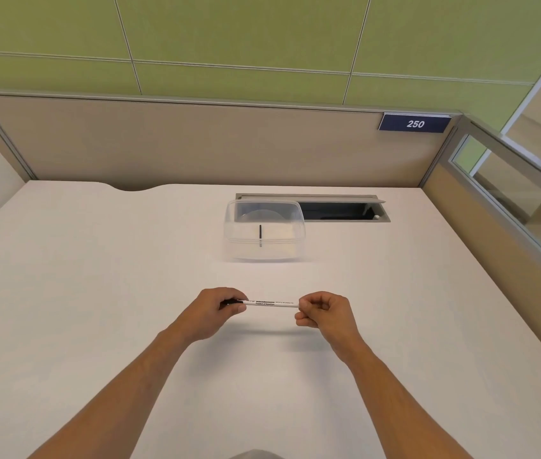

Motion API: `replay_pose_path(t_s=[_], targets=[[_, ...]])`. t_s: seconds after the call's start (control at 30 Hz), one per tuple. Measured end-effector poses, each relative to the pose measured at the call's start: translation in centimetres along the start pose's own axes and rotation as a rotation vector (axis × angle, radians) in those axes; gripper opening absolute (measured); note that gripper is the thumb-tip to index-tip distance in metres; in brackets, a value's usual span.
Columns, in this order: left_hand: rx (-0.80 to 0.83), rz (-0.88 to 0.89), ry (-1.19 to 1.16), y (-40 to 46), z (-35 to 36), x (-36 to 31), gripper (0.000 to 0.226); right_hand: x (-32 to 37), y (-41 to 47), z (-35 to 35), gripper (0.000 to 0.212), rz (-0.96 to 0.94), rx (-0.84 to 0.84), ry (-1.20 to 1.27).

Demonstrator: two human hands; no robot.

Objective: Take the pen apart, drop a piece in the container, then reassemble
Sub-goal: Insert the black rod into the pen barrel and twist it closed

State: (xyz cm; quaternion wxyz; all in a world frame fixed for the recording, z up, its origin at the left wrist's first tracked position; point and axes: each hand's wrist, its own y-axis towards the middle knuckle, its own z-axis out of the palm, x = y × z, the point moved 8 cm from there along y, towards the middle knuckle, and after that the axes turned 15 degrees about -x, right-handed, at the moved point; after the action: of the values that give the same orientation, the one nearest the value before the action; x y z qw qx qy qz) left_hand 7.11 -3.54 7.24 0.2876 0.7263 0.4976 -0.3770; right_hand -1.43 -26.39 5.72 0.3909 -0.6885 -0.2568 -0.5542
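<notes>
A thin white pen (270,303) with black lettering is held level above the white desk (96,293), between both hands. My left hand (216,313) grips its left end, where a black part shows between the fingers. My right hand (325,313) pinches the right end, hiding the tip. Further back stands a clear plastic container (297,233) without a lid. A short black piece (260,235) lies inside it.
An open cable hatch (338,210) is set into the desk behind the container on the right. Beige partition walls (196,144) close off the back and right side, with a blue sign reading 250 (414,123).
</notes>
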Motion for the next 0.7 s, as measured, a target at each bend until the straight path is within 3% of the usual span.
replay_pose_path(t_s=[0.43,0.7], targets=[[-0.092,0.121,0.023,-0.4,0.4,-0.2,0.018,-1.2,-0.4,0.6,0.04,0.158,0.037,-0.123],[-0.105,0.177,0.034,-0.5,0.5,-0.6,0.013,-0.7,-0.6,0.6,0.041,0.104,0.008,-0.226]])
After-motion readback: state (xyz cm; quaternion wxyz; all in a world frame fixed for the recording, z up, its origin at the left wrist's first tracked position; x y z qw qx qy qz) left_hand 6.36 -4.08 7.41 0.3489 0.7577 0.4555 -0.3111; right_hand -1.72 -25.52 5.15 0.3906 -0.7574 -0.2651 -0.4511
